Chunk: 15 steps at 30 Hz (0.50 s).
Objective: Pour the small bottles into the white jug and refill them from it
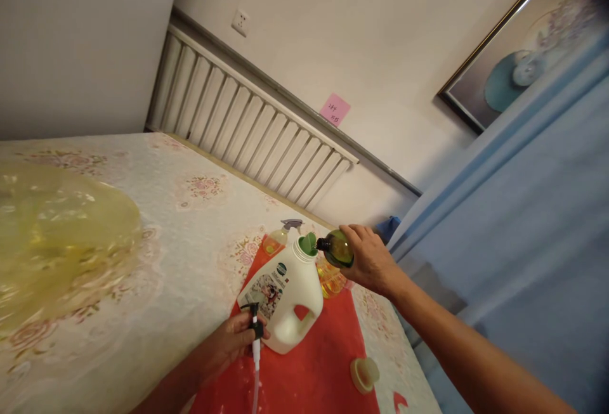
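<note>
My right hand (372, 258) is wrapped round a dark green glass bottle (340, 250), tilted with its neck at the green spout in the mouth of a white jug (288, 287). Whether liquid is flowing, I cannot make out. Between the fingers of my left hand (236, 336) is a black pump dispenser (257, 328) with a clear tube hanging down. That hand is right beside the jug's lower left side; whether it touches the jug I cannot tell. The jug stands on a red sheet (316, 373) and has a printed label and a hollow handle.
Behind the jug are a spray bottle (276, 241) and a container of yellow liquid (330, 279). A pale cap (364, 375) lies at the sheet's right edge. A large yellowish plastic bag (66, 230) covers the table's left. A radiator (247, 116) and blue curtain (518, 224) border the table.
</note>
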{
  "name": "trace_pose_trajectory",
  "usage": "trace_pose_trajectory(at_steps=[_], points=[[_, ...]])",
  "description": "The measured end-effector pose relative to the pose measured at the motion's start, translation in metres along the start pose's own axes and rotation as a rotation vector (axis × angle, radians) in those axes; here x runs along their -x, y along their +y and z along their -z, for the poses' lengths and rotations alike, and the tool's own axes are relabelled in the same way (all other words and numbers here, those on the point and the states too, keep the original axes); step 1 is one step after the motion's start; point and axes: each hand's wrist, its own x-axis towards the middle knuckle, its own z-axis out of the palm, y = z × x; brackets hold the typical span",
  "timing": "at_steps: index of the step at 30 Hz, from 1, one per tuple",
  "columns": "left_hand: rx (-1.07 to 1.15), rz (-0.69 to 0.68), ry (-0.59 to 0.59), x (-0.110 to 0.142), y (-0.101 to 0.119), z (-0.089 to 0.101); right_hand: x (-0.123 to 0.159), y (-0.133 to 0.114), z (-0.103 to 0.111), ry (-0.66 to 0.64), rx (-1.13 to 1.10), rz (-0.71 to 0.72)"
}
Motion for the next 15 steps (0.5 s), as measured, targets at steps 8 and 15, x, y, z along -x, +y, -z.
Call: trace_pose_trajectory(at_steps=[8, 15], points=[[-0.008, 0.005, -0.001, 0.000, 0.000, 0.001, -0.001, -0.002, 0.008, -0.033, 0.020, 0.020], [0.008, -0.017, -0.035, -0.003, -0.006, 0.006, -0.003, -0.002, 0.011, -0.036, 0.065, 0.024]])
